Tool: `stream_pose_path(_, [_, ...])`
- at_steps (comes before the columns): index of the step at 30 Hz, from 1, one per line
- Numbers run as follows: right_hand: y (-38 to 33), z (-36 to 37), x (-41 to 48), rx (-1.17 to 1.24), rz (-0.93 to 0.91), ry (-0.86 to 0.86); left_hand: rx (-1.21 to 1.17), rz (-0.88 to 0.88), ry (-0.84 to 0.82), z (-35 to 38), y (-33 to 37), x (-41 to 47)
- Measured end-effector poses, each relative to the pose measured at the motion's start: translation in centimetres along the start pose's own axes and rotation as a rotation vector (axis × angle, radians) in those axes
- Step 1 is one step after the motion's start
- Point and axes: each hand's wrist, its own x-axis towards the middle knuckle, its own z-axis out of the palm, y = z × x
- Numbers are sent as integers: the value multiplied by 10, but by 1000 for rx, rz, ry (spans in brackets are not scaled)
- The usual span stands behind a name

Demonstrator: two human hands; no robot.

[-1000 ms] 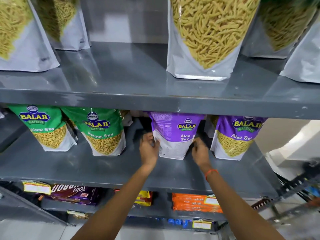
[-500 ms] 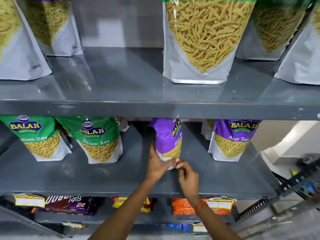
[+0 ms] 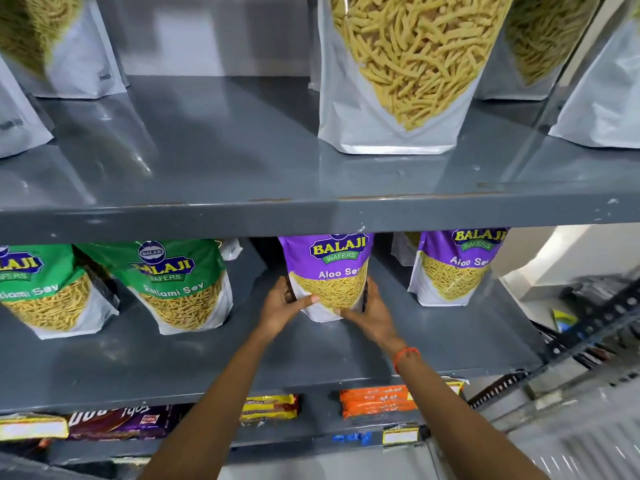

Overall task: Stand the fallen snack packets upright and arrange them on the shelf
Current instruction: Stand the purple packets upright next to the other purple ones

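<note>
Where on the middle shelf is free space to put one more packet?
Bare patches: between the green Ratlami Sev packet and the purple Aloo Sev packet that the left hand and right hand hold; and along the middle shelf's front edge. The gap to the right purple packet is narrower.

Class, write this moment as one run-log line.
step: straightening packet | left hand: holds purple packet | right hand: holds same packet | packet: upright, facing front, middle shelf | neighbours: green packet left, apart
</note>
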Motion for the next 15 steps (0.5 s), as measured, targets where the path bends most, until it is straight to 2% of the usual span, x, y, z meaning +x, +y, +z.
stream_pose_path(3, [1,6,0,-5,-54,53,-44,7,-16,-1,-3,0])
stream_pose_path(6, [0,9,-2,-23,-101,73,66,71,20,4,-3,-7])
stream_pose_path(9, [1,10,-12,-153,-165,212,316,255,217,19,-6,-22])
stream_pose_path(12, [-4,-1,-22,-300,-374,435,637,483,414,43,-5,-36])
stream_pose_path(15, [-10,-22,-27,-363,-493,542,734,663,364,78,2,-46])
